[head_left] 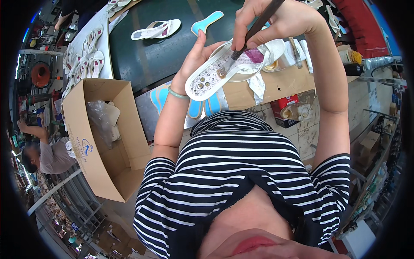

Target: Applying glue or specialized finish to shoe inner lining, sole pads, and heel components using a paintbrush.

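My left hand [195, 61] grips a white thong-type sandal [207, 88] by its left side, tilted with the footbed facing me. The footbed has a mottled pale surface with several brownish glossy spots near the heel and a purple patch under the straps. In my right hand [280, 23] is a brush with a dark handle [261, 29], pinched between thumb and fingers. Its tip touches the middle of the footbed. Beyond my left hand lies a blue insole piece [208, 22] with a pale edge. Farther left, another white sandal [157, 30] rests on the dark green work surface [142, 64].
Several blue insoles [196, 108] lie along the near edge. Right of the sandal are a small glue container [271, 67] and another brush [297, 52]. An open cardboard box [129, 142] stands left, below rows of white sandals [95, 64]. A co-worker [58, 157] is at far left.
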